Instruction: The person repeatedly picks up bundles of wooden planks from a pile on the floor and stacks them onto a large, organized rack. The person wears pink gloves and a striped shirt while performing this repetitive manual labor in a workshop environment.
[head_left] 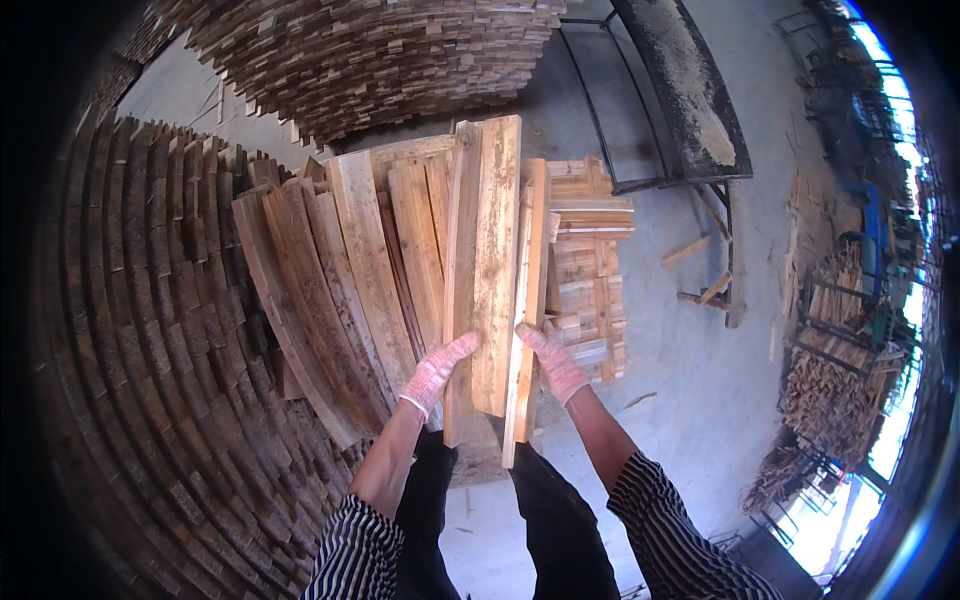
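A bundle of several long wooden boards (494, 280) stands lengthwise in front of me, one pale plank with dark stains facing up. My left hand (442, 372), in a pink-and-white work glove, grips the bundle's left side near its lower end. On the opposite side my right hand (554, 364), gloved alike, presses against the narrow right-hand boards (528, 300). The thumbs lie along the edges; the other fingers are mostly hidden. The boards' near ends are uneven and hang just above my legs. To the left lies a fanned row of loose planks (350, 250).
Tall stacked timber (160, 330) walls the left side, and another big stack (380, 60) rises at the back. Crosswise-laid wood (590, 280) sits behind my right hand. A dark metal-framed table (690, 90) stands far right, with bundled sticks (835, 395) beyond the concrete floor (690, 400).
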